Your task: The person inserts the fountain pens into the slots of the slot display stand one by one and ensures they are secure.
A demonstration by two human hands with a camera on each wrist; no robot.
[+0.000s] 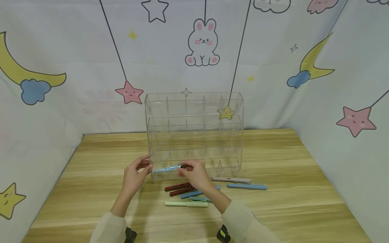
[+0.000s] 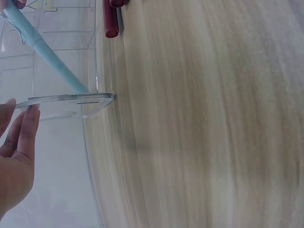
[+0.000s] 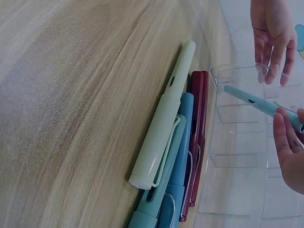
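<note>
In the head view, my left hand [image 1: 133,177] touches the left side of a clear acrylic organizer [image 1: 149,135] with its fingertips and thumb. Those fingers [image 2: 26,135] look fairly straight against the side panel in the left wrist view. My right hand [image 1: 196,173] pinches a light blue fountain pen [image 1: 167,169] near its capped end. The pen is tilted at the bottom-left compartment, its far tip close to the left side panel [image 2: 61,98]. Whether that tip touches the organizer, I cannot tell.
Dark red pens [image 1: 179,186], a blue pen [image 1: 189,194], a teal pen [image 3: 164,161] and a pale green pen [image 1: 182,204] lie before the organizer. A beige pen [image 1: 226,179] and another blue pen [image 1: 247,186] lie to the right on the wooden table [image 1: 288,202].
</note>
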